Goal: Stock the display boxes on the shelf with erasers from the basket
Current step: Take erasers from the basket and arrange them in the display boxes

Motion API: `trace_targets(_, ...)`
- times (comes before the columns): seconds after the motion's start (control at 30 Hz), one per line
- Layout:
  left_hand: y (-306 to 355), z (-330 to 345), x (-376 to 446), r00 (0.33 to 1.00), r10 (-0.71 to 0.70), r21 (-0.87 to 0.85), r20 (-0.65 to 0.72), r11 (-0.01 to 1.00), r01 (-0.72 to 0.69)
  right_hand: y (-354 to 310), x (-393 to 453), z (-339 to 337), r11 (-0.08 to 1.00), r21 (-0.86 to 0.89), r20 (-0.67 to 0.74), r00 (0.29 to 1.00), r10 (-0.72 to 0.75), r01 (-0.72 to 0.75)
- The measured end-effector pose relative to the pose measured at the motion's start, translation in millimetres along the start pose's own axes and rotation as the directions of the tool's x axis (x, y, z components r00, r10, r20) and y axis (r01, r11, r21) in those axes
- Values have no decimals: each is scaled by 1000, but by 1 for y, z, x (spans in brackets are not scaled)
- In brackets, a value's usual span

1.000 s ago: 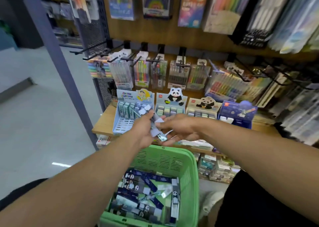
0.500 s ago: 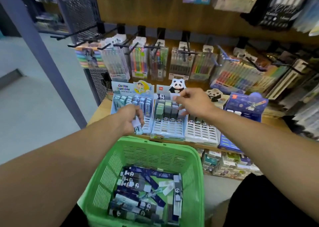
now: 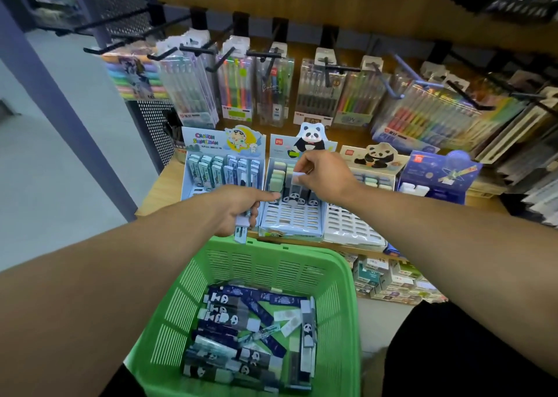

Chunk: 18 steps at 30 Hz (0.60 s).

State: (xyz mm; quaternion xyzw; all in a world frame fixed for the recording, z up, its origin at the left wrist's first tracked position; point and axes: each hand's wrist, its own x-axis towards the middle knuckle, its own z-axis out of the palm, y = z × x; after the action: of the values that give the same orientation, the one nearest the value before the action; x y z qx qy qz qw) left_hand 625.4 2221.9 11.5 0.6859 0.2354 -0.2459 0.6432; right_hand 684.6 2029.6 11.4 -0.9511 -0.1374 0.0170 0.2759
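A green plastic basket [image 3: 271, 263] below me holds several panda-print erasers [image 3: 250, 336]. On the wooden shelf stand display boxes: a cartoon-topped one [image 3: 223, 167] on the left, a panda-topped one [image 3: 290, 218] in the middle, a white one [image 3: 353, 227] and a dark blue one [image 3: 434, 182] further right. My left hand [image 3: 238, 206] grips a few erasers [image 3: 241, 230] in front of the cartoon box. My right hand [image 3: 326, 173] pinches one eraser [image 3: 297, 177] over the back rows of the middle panda box.
Packs of coloured pens [image 3: 235, 91] hang from black hooks above the boxes. A grey post [image 3: 60, 109] and a perforated panel stand at the left. More small boxes [image 3: 392, 279] sit on a lower shelf to the right of the basket.
My hands have parted: the right one carried an eraser up to the middle panda box, the left stayed low with its erasers. The view has tilted down and closer.
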Motion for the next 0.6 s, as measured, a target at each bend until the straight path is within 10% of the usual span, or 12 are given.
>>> trace_targets(0.6,3,4,2,998,38,-64,-57,997,-41,6,4,21,1000,-7,-11,1000,-7,7)
